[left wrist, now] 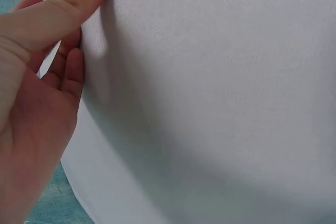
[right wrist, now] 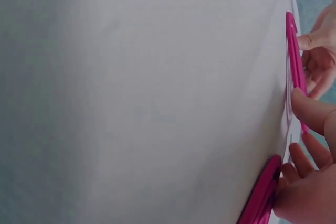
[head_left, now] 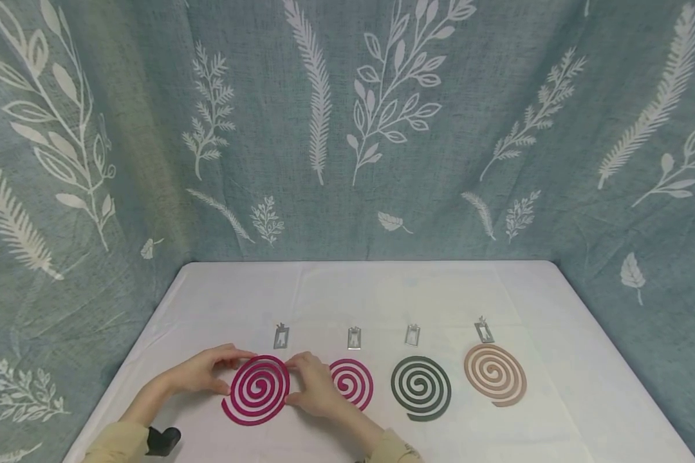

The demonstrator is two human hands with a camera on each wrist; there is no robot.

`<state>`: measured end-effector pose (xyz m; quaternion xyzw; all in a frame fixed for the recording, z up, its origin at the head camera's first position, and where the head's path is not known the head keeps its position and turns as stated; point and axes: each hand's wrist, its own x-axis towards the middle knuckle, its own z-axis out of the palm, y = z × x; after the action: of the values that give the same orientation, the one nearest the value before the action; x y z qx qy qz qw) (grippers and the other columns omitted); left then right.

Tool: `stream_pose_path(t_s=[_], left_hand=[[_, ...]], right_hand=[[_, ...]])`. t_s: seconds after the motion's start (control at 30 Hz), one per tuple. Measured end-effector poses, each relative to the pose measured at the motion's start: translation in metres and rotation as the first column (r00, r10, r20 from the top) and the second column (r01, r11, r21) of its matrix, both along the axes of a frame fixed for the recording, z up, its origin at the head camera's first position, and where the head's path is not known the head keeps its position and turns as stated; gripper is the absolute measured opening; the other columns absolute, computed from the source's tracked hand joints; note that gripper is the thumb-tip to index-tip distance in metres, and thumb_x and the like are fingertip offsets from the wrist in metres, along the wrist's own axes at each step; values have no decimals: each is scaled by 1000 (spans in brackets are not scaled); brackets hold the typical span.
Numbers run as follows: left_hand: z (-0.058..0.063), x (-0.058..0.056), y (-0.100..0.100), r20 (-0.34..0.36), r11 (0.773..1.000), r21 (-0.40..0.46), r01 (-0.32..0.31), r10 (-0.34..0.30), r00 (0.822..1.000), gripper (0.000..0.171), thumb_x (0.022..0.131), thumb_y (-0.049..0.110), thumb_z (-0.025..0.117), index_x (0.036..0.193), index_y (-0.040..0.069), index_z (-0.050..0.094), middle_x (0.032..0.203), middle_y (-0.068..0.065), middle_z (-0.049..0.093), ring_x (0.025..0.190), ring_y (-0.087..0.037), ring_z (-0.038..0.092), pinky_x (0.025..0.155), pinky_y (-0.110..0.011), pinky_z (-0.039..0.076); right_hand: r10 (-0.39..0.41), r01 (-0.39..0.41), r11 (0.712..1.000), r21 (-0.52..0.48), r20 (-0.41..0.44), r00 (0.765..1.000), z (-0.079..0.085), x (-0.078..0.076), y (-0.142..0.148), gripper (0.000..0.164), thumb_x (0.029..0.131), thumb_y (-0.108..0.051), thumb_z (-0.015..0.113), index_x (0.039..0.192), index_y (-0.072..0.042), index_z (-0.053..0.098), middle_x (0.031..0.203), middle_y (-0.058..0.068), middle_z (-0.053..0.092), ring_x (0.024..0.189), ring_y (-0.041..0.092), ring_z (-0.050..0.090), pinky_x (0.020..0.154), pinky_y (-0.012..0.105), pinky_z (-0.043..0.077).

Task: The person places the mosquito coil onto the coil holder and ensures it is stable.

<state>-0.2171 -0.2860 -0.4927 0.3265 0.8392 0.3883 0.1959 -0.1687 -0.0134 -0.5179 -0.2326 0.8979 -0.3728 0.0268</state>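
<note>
A magenta mosquito coil (head_left: pixel 259 389) at the left of the row is held between both hands, its loose tail end pointing to the lower left. My left hand (head_left: pixel 199 371) pinches its left edge between thumb and fingers. On the opposite edge, my right hand (head_left: pixel 315 389) grips it the same way. In the right wrist view this coil (right wrist: pixel 295 59) appears edge-on, raised off the white cloth. A second magenta coil (head_left: pixel 356 384) lies just right of my right hand, which covers part of it.
Farther right lie a dark green coil (head_left: pixel 421 388) and a tan coil (head_left: pixel 495 375). Behind the coils, small metal stands (head_left: pixel 281 336) form a row, one (head_left: pixel 484 330) close to the tan coil. A patterned blue-green curtain (head_left: pixel 347 128) surrounds the white table (head_left: pixel 382 289).
</note>
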Motion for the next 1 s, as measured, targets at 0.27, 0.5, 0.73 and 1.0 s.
stream_pose_path(t_s=[0.27,0.5,0.73,1.0], left_hand=[[0,-1,3,58,999,42,-30,27,998,59,81,17,73,133,0,51,103,-10,64,89,-6,55,79,-19,48],[3,-2,4,85,993,114,-2,-8,996,59,82,8,70,134,-8,46,90,-16,61,78,-11,56,69,-22,49],[12,-5,3,105,991,129,17,-30,994,61,84,10,69,138,-3,43,85,-12,59,74,-4,54,65,-23,50],[27,-5,2,154,981,195,19,-49,987,63,85,9,68,142,5,41,87,-8,61,76,-5,59,69,-24,53]], right_hand=[[-2,6,999,-49,81,997,1,-3,4,54,81,-13,72,130,-11,51,113,2,63,116,20,52,106,47,37],[21,-11,993,-115,87,996,0,-6,9,55,82,-9,70,133,-11,50,95,-3,62,104,15,55,100,37,44],[103,-81,969,-235,83,991,1,-11,19,57,84,-5,67,137,-12,46,94,-2,61,90,4,56,87,23,50],[120,-35,929,-369,208,971,15,-15,27,54,87,-6,65,137,-13,46,96,3,64,96,10,61,93,24,49]])
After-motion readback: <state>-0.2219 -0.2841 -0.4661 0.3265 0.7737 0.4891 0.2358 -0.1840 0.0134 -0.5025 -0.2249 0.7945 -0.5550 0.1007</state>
